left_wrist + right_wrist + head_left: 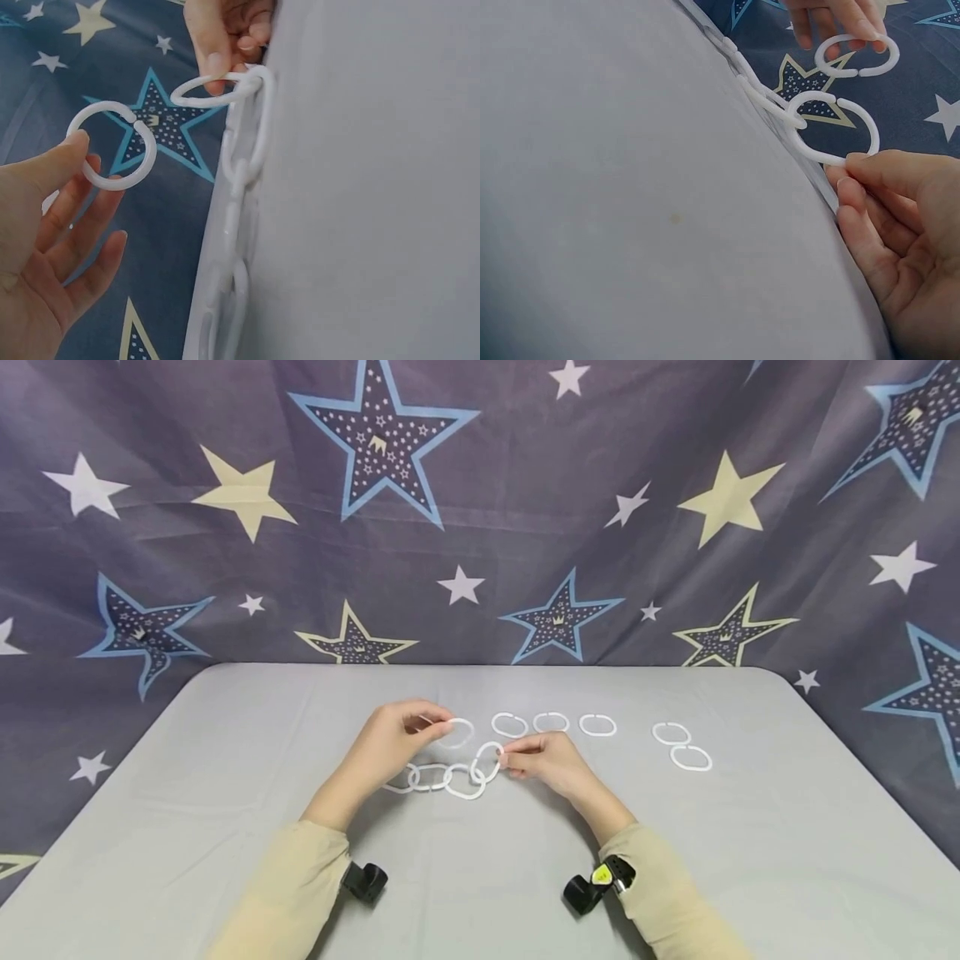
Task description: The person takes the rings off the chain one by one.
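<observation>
The loose ring (152, 154), pinched by the left hand's (393, 739) thumb and fingers above the tabletop (480, 902), looks light, stiff and slick, best held opposite its split (136, 122). The chain (448, 775) lies toward the far edge, its end link (874, 129) raised in the right hand's (551, 764) pinch. Both wrist views show that split, unclear from the head view, which alone shows two touching rings (681, 744) toward the far right corner

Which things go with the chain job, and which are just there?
For the job:
- white link in the left hand
- white chain, end link in the right hand
- loose white links, probably

Just there:
- starry cloth
- black wrist cameras
</observation>
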`<state>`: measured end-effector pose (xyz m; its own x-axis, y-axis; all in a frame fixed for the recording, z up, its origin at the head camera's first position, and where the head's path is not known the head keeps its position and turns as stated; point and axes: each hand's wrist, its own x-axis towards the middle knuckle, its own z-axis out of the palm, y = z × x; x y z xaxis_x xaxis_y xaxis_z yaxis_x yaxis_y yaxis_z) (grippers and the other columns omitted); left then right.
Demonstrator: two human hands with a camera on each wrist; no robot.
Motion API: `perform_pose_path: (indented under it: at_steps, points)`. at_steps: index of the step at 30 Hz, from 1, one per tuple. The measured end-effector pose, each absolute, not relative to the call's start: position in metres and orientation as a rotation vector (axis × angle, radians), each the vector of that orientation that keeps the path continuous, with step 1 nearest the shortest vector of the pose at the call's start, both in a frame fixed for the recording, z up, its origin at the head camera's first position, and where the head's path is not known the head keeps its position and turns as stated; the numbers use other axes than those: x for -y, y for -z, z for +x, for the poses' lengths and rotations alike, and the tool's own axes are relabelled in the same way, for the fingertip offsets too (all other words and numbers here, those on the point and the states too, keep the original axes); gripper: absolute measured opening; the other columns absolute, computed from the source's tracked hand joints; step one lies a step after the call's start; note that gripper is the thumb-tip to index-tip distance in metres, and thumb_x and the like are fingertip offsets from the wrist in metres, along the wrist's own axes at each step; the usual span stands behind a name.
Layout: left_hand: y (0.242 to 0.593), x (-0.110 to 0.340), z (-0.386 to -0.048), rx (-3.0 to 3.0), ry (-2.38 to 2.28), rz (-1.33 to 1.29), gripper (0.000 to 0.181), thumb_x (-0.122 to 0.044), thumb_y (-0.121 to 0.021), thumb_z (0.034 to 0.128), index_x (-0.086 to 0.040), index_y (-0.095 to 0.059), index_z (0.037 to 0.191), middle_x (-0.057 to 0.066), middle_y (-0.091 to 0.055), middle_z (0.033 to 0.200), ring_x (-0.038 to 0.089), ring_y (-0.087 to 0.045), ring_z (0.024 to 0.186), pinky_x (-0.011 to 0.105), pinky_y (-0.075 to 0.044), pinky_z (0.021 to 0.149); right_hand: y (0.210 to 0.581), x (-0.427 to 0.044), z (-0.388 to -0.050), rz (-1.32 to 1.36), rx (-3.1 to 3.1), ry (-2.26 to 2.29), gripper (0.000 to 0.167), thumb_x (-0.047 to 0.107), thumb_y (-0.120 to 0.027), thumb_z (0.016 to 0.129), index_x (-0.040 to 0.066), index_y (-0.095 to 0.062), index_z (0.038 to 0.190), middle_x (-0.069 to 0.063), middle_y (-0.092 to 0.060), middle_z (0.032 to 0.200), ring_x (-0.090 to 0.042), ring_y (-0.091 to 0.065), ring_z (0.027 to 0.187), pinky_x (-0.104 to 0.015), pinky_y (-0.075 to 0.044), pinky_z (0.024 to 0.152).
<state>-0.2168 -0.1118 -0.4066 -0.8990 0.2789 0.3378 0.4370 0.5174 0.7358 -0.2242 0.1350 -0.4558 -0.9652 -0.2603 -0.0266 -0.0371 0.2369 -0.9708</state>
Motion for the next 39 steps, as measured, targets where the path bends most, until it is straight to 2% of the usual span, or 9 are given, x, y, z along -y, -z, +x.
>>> perform_pose_path:
  at_steps: [7, 22, 30, 39]
  points:
    - [0.404, 0.109, -0.23, 2.643, 1.315, -0.6, 0.014, -0.019, -0.074, 0.09, -0.011, -0.077, 0.102, 0.001, -0.074, 0.099, 0.014, -0.065, 0.078, 0.034, -0.053, 0.075, 0.458, -0.135, -0.227, -0.294, -2.305, 1.821, 0.022, 0.005, -0.075, 0.085, -0.01, -0.073, 0.1, -0.008, -0.073, 0.078, -0.01, -0.065, 0.065, -0.027, -0.057, 0.069]
    - [0.399, 0.096, -0.285, 2.904, 1.011, -0.802, 0.015, -0.017, -0.072, 0.0916, -0.009, -0.078, 0.102, 0.001, -0.074, 0.096, 0.016, -0.065, 0.084, 0.036, -0.05, 0.082, 0.459, -0.134, -0.229, -0.295, -2.323, 1.816, 0.021, 0.005, -0.076, 0.084, -0.009, -0.073, 0.099, -0.008, -0.072, 0.074, -0.009, -0.064, 0.062, -0.025, -0.056, 0.065]
    - [0.415, 0.083, -0.303, 3.015, 0.691, -0.783, 0.014, -0.024, -0.073, 0.0907, -0.016, -0.08, 0.101, -0.004, -0.075, 0.103, 0.02, -0.065, 0.106, 0.039, -0.047, 0.094, 0.458, -0.135, -0.229, -0.33, -2.317, 1.817, 0.024, 0.006, -0.076, 0.085, -0.011, -0.072, 0.102, -0.012, -0.073, 0.077, -0.008, -0.064, 0.062, -0.027, -0.056, 0.065]
    - [0.416, 0.077, -0.307, 3.039, 0.654, -0.743, 0.012, -0.024, -0.077, 0.0872, -0.018, -0.08, 0.097, -0.007, -0.075, 0.097, 0.017, -0.066, 0.1, 0.039, -0.048, 0.091, 0.457, -0.136, -0.228, -0.323, -2.319, 1.821, 0.023, 0.005, -0.076, 0.085, -0.012, -0.072, 0.101, -0.014, -0.073, 0.079, -0.008, -0.064, 0.062, -0.027, -0.057, 0.066]
